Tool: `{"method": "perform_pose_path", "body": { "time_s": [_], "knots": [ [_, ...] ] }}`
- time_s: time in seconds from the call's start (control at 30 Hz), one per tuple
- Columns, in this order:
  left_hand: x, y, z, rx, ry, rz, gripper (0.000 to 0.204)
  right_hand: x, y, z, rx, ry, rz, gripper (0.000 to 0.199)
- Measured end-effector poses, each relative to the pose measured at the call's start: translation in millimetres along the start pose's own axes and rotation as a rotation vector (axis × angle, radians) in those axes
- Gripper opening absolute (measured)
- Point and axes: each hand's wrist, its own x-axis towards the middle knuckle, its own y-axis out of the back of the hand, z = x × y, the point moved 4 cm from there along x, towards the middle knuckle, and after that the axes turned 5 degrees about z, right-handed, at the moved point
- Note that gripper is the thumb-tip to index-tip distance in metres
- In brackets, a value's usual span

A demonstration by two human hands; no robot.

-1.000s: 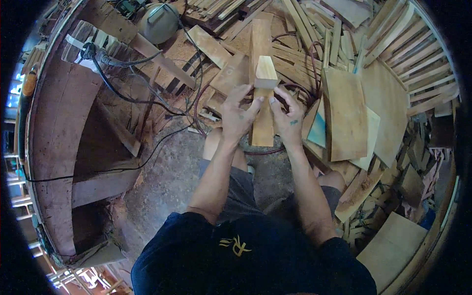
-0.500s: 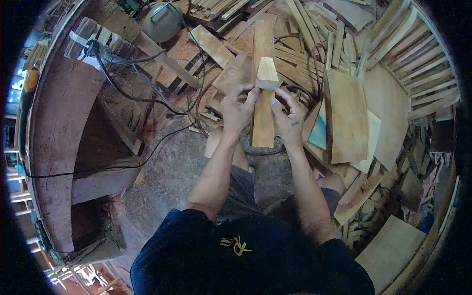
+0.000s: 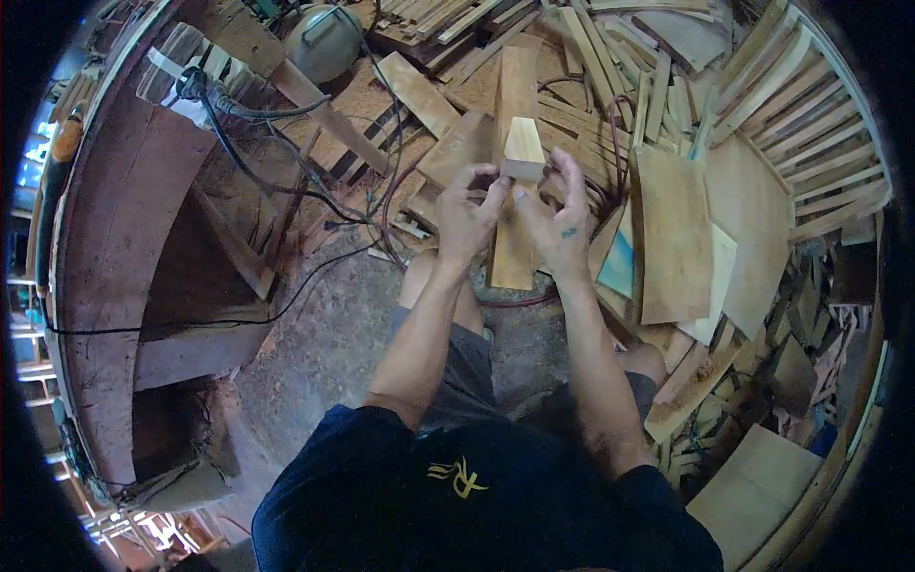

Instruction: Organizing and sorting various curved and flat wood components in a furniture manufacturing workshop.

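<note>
A pale, tapered wooden block (image 3: 523,141) stands out in front of me, its flat end face toward me, above a long brown plank (image 3: 516,248). My left hand (image 3: 469,217) pinches the block's near left corner between thumb and curled index finger. On the other side, my right hand (image 3: 560,217) has its index finger bent up against the block's right side, and its thumb lies just below the end face. The right hand's other fingers are curled and partly hidden. Whether the block touches the plank, I cannot tell.
Sawdust and scattered boards (image 3: 419,93) lie beyond my hands. To the right lean a wide board (image 3: 673,234) and a slatted wooden frame (image 3: 824,124). Black cables (image 3: 286,191) run at left near a curved wooden panel (image 3: 110,286). A rounded metal machine (image 3: 324,43) stands at the back left.
My right index finger has moved up along the block's right side, and the right thumb has shifted left beneath it. My left hand keeps its pinch. The whole view has shifted slightly.
</note>
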Motion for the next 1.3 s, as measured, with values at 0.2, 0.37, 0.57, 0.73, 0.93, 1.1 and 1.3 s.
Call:
{"method": "perform_pose_path", "body": {
  "time_s": [0.2, 0.37, 0.57, 0.73, 0.93, 1.1, 1.3],
  "knots": [
    [0, -1, 10, 0.005, -0.025, -0.044, 0.021, 19, -14, -8, -0.117, 0.131, 0.055, 0.069],
    [1, 0, 5, -0.017, -0.033, -0.023, 0.017, 18, -29, 2, -0.019, -0.104, -0.048, 0.062],
    [2, 0, 8, 0.004, -0.025, -0.025, 0.016, 18, -30, -5, -0.029, 0.048, 0.048, 0.063],
    [4, 0, 9, -0.016, -0.038, -0.043, 0.015, 16, -33, -12, -0.150, 0.103, 0.021, 0.067],
    [3, -1, 8, 0.020, -0.045, -0.052, 0.014, 16, -31, 4, -0.191, 0.091, 0.021, 0.067],
    [1, -3, 14, 0.069, 0.052, -0.086, 0.015, 14, -29, 6, -0.180, 0.073, 0.013, 0.068],
    [2, -2, 2, -0.079, -0.042, -0.082, 0.016, 10, -23, -13, -0.085, -0.036, 0.009, 0.066]
  ]
}}
